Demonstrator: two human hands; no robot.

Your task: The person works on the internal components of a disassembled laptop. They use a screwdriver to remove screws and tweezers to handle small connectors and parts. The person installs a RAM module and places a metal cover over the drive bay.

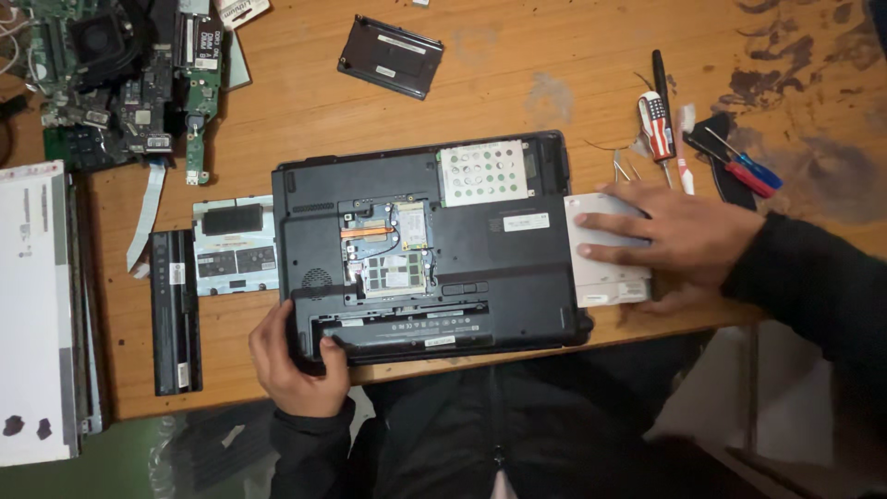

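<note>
A black laptop (517, 268) lies upside down on the wooden table (517, 74), its bottom covers off, with circuit parts and a perforated silver drive cage (483, 172) exposed. My left hand (294, 362) grips the laptop's near left corner by the empty battery bay. My right hand (673, 236) rests flat on a silver optical drive (605, 273) that sticks out of the laptop's right side.
A black battery (176, 310) and a cover plate (233, 245) lie left of the laptop. A screen panel (35, 305) sits at the far left, a bare motherboard (120, 79) at top left, a black cover (390, 55) at top. Screwdrivers (658, 125) lie at the right.
</note>
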